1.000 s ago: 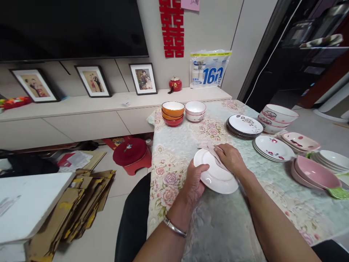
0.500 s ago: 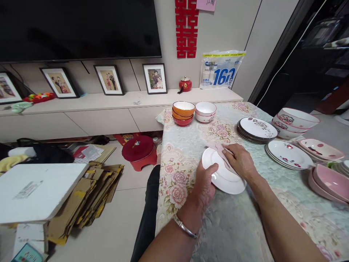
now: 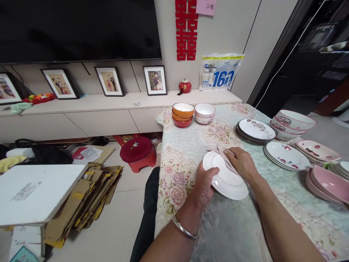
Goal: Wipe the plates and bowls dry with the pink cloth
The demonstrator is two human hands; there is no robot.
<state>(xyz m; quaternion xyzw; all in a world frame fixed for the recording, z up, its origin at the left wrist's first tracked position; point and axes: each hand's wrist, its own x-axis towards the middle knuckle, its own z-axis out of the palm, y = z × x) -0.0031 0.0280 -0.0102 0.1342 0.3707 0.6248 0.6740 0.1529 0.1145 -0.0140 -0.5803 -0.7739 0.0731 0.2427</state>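
A plain white plate (image 3: 230, 185) is held tilted over the flowered tablecloth, close to the table's left side. My left hand (image 3: 205, 182) grips its near left rim, thumb over the top and the other fingers mostly hidden underneath. On the far right part of the plate, my right hand (image 3: 241, 162) presses a pale pinkish cloth (image 3: 227, 160) against the surface. The cloth is pinched under its fingers, and a loose end sticks out past the far rim.
Right of my hands stand dark-rimmed plates (image 3: 256, 130), flower-patterned plates (image 3: 286, 156), pink bowls (image 3: 331, 183) and large white bowls (image 3: 293, 122). Orange and red bowls (image 3: 183, 114) and white bowls (image 3: 205, 113) are at the far edge. A red stool (image 3: 136, 154) and flattened cardboard (image 3: 87, 200) lie left.
The plate has tipped slightly and shifted a little toward me. My right hand with the cloth has moved slightly over it; my left hand keeps its grip.
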